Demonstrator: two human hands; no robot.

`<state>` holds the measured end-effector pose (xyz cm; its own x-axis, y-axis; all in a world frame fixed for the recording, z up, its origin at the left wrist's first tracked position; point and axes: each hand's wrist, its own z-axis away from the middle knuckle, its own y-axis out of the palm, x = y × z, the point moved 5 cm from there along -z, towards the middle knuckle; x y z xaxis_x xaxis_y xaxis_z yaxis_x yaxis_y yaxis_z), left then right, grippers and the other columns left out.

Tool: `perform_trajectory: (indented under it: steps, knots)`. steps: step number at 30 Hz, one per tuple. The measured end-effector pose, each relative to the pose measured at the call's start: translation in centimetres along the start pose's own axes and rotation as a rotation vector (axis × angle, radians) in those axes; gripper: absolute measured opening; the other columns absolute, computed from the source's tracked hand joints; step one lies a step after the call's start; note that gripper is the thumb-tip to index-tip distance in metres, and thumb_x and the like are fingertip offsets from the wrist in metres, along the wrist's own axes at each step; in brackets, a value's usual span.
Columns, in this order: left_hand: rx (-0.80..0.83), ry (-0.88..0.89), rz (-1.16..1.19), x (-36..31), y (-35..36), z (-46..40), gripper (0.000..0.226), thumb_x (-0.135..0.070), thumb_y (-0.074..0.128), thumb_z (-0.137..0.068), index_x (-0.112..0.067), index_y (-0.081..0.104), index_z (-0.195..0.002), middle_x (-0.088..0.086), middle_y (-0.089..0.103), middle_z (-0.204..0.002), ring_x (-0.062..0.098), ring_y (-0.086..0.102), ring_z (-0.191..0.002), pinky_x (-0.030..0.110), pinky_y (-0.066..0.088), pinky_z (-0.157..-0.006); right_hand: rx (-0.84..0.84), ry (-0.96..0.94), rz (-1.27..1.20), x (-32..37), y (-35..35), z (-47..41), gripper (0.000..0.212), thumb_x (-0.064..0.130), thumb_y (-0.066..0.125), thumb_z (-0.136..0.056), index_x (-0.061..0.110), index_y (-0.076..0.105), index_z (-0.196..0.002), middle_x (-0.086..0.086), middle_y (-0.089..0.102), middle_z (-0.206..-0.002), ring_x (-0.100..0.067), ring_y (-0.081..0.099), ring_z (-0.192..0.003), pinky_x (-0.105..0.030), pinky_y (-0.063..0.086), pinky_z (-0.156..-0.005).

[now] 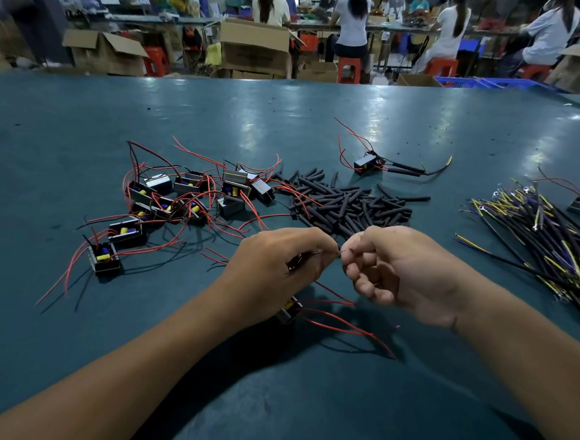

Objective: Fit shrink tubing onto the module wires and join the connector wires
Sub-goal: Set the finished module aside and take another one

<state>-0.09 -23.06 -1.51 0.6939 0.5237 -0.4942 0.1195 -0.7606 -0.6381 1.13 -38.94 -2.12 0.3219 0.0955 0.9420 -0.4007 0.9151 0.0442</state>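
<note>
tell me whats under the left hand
A module sits on the table below the left hand, red wires trailing right. Its far part is hidden.

cardboard boxes point(104, 50), red stools point(349, 69), seated workers point(354, 18)

Bare worktop point(302, 409) lies open between the forearms and across the far side. Ahead, the shrink tubing pile point(348, 203) blocks the middle, the modules point(180, 202) with looping red wires crowd the left, and the connector wire bundle point(547, 244) fills the right edge.
</note>
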Motion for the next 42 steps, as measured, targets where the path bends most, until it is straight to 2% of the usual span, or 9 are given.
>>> perform_trajectory:
  steps: [8,13,18,23,25,29,32,38,42]
  knots:
    - [0.096,-0.003,0.090,0.0,-0.1,-0.2,0.009,-0.018,0.062,-0.095,-0.014,0.070,-0.098,-0.024,0.056,-0.073,0.002,0.052,-0.064,0.031,0.047,-0.059,-0.008,-0.432,0.425,1.8,0.2,0.6,0.033,-0.001,0.051,-0.094,0.016,0.062,-0.068,-0.003,0.060,-0.059,-0.014,0.055,-0.044,-0.021,0.038,-0.038]
    - [0.124,-0.008,0.100,0.2,-0.3,-0.1,0.009,-0.016,0.062,-0.094,-0.014,0.070,-0.097,-0.025,0.057,-0.074,0.001,0.053,-0.065,0.024,0.045,-0.060,0.008,-0.499,0.526,2.0,-0.1,0.6,0.016,0.013,0.056,-0.087,0.015,0.063,-0.072,-0.003,0.062,-0.059,-0.014,0.055,-0.044,-0.022,0.040,-0.042]
    - [0.202,-0.100,0.299,0.0,-0.2,-0.1,0.006,-0.016,0.065,-0.093,-0.013,0.070,-0.096,0.000,0.062,-0.072,0.019,0.055,-0.060,0.031,0.046,-0.057,-0.116,-0.992,1.083,3.4,0.6,2.6,0.010,0.018,0.055,-0.081,0.014,0.062,-0.075,0.008,0.054,-0.064,-0.008,0.043,-0.056,-0.015,0.034,-0.055]
    - [0.200,-0.170,0.468,0.0,-0.4,0.0,0.013,-0.021,0.063,-0.095,-0.009,0.068,-0.096,0.011,0.057,-0.072,0.015,0.046,-0.058,0.027,0.039,-0.053,-0.220,-1.270,1.370,3.8,1.0,3.5,0.011,0.007,0.056,-0.083,0.008,0.064,-0.075,0.000,0.054,-0.069,-0.021,0.042,-0.056,-0.029,0.039,-0.052]
    - [0.174,-0.176,0.422,0.2,-0.4,0.1,0.011,-0.021,0.064,-0.095,-0.011,0.069,-0.096,0.008,0.060,-0.072,0.026,0.051,-0.058,0.036,0.045,-0.055,-0.267,-1.132,1.308,3.9,0.5,3.0,0.012,0.012,0.058,-0.086,0.011,0.065,-0.076,0.003,0.056,-0.067,-0.020,0.047,-0.055,-0.028,0.041,-0.051]
    - [0.105,-0.062,0.182,-0.2,-0.6,-0.2,0.008,-0.016,0.064,-0.093,-0.013,0.071,-0.093,-0.022,0.059,-0.072,0.003,0.055,-0.063,0.023,0.044,-0.060,-0.121,-0.291,0.377,1.6,-0.8,0.6,0.022,0.015,0.056,-0.093,0.012,0.063,-0.072,-0.003,0.063,-0.063,-0.017,0.055,-0.046,-0.021,0.035,-0.038]
    - [0.059,0.050,-0.006,-0.7,-0.8,-0.2,0.008,-0.014,0.066,-0.092,-0.011,0.073,-0.094,-0.012,0.066,-0.082,0.008,0.061,-0.072,0.031,0.050,-0.064,0.023,0.057,0.018,-0.4,0.2,0.3,0.027,0.023,0.052,-0.093,0.012,0.062,-0.070,-0.004,0.057,-0.064,-0.013,0.048,-0.044,-0.018,0.029,-0.032]
    - [0.017,0.198,-0.208,-1.7,-1.0,-0.2,0.007,-0.015,0.067,-0.092,-0.013,0.074,-0.094,-0.006,0.068,-0.081,0.019,0.062,-0.073,0.041,0.051,-0.064,0.018,0.132,-0.073,-0.9,0.8,0.3,0.025,0.015,0.053,-0.088,0.015,0.057,-0.064,0.000,0.050,-0.060,-0.008,0.041,-0.041,-0.016,0.026,-0.031]
    - [0.037,0.101,-0.066,-1.2,-0.8,-0.3,0.011,-0.017,0.065,-0.093,-0.011,0.074,-0.095,-0.012,0.066,-0.079,0.009,0.061,-0.071,0.033,0.051,-0.064,-0.040,-0.248,0.174,0.5,0.7,0.4,0.027,0.000,0.052,-0.089,0.012,0.059,-0.065,-0.005,0.057,-0.057,-0.013,0.048,-0.041,-0.018,0.033,-0.038]
